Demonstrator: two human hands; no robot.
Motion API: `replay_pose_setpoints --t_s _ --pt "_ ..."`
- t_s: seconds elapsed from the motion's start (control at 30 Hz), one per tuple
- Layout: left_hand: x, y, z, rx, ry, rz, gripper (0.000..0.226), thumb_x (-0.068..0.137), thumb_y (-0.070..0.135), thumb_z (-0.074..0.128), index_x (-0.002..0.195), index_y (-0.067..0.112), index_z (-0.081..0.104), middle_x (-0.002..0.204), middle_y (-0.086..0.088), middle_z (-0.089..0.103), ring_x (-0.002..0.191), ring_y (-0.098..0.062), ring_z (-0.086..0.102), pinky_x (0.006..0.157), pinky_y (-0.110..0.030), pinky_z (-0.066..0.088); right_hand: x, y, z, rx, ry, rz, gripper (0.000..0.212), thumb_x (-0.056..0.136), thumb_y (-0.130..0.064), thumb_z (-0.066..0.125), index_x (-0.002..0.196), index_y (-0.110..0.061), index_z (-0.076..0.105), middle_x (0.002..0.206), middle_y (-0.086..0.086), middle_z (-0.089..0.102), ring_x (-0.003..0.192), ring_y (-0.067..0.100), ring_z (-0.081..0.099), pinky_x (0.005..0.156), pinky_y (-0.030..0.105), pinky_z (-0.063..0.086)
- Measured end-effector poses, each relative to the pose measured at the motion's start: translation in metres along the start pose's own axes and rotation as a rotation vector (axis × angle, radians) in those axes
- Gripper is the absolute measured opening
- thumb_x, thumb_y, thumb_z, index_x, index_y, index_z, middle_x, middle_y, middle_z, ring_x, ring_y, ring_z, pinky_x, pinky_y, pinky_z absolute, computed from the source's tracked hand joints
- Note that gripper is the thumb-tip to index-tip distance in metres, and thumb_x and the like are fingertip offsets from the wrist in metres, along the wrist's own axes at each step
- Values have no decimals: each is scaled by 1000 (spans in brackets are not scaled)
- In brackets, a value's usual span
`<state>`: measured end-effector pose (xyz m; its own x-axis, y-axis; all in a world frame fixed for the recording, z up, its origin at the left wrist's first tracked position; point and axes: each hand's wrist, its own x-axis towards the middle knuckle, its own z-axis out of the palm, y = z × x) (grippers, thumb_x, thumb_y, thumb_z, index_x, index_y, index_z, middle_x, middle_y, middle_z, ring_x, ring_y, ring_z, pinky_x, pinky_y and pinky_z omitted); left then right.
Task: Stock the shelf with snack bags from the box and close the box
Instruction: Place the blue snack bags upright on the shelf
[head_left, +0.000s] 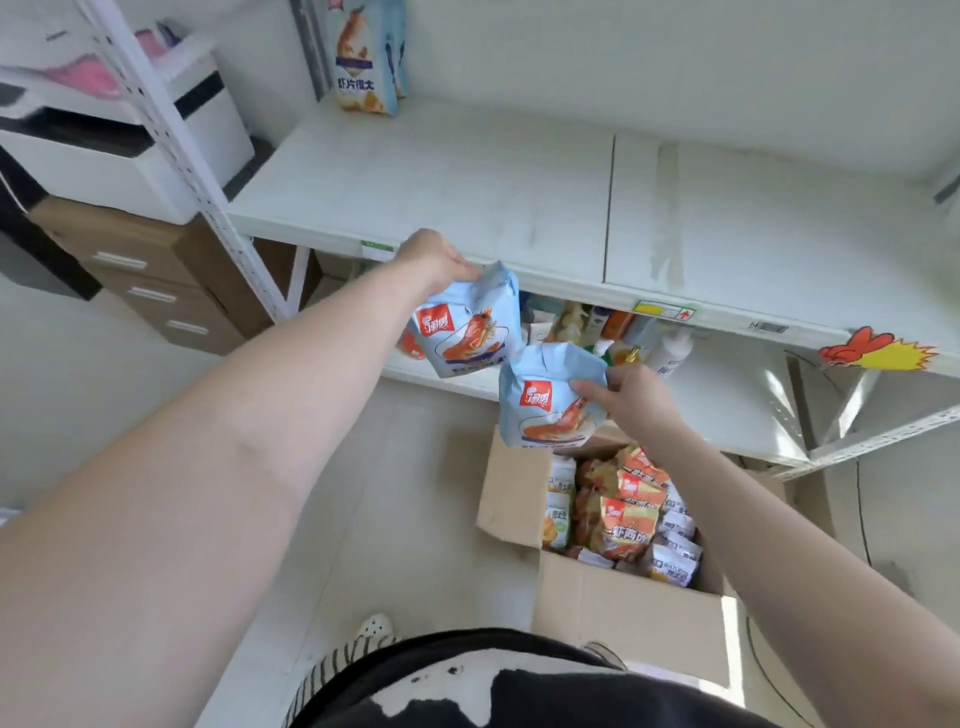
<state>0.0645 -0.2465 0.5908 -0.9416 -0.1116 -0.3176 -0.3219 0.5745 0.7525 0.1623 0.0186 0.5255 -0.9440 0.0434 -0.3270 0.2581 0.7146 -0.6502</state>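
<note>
Gripping one blue snack bag (470, 325) each, both hands' fingers (589, 387) clenched, shelf edge (571, 291) just beside

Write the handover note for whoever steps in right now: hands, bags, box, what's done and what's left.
Left hand grips a blue shrimp-snack bag by its top, just below the white shelf edge.
Right hand holds a second blue bag above the cardboard box.
Done: blue bags already standing at the shelf's back left.
Left: shelve both held bags, then the orange and white bags in the box; its flaps are open, so close it last.
</note>
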Motion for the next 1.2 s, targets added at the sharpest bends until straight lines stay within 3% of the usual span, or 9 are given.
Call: replay_pose_setpoints --t_s 0.1,0.17,0.23,0.37,0.53,0.63,0.73,1.0,1.2 --pt "6 -26 -47 30 -8 2 48 70 42 82 105 9 72 109 -7 70 104 -24 63 92 -28 48 1 -47 36 -3 6 20 39 86 -41 71 90 -3 74 84 16 74 69 26 64 64 33 48" --pt "11 -40 -78 34 -7 16 47 71 39 82 105 9 73 110 -10 70 104 -26 64 94 -32 50 3 -75 57 19 4 24 39 86 -42 71 93 -3 74 87 15 75 80 31 71 77 43 59" --pt "17 -51 -106 34 -3 26 46 70 39 82 104 9 73 108 -11 71 101 -26 65 94 -33 51 4 -102 74 10 12 26 42 85 -43 71 94 -2 73 90 17 75 86 34 71 82 50 58" --pt "34 -73 -153 0 7 19 44 68 40 84 100 11 74 102 -11 72 95 -27 68 92 -38 53 11 -147 96 19 11 23 44 86 -42 71 95 0 73 90 17 75 86 35 72 82 51 58" --pt "65 -82 -193 15 33 31 42 73 37 82 105 11 73 106 -12 71 97 -28 67 93 -38 53 39 -189 102 48 24 50 36 87 -41 70 92 -6 75 88 13 75 74 30 69 70 39 56" --pt "91 -73 -211 32 47 45 44 73 41 81 105 12 73 106 -11 71 99 -29 66 92 -35 52 72 -210 95 129 59 48 35 88 -36 71 92 -1 73 89 15 75 79 29 73 80 45 60" --pt "125 -56 -225 49 35 61 48 74 42 79 109 10 71 110 -9 70 101 -28 65 94 -38 51 116 -228 79 191 131 36 43 86 -36 72 92 6 70 92 21 74 86 37 72 80 52 59" --pt "216 -28 -245 109 32 66 46 76 40 78 111 12 70 110 -7 69 102 -25 64 88 -31 50 215 -276 50 304 170 28 20 89 -27 71 80 -9 66 96 15 71 90 31 71 79 40 60" --pt "277 -10 -237 142 -11 128 46 78 34 77 114 7 68 114 -8 67 107 -24 61 87 -26 46 263 -291 50 342 219 93 23 89 -30 70 79 -10 65 95 14 72 90 33 71 84 47 59"
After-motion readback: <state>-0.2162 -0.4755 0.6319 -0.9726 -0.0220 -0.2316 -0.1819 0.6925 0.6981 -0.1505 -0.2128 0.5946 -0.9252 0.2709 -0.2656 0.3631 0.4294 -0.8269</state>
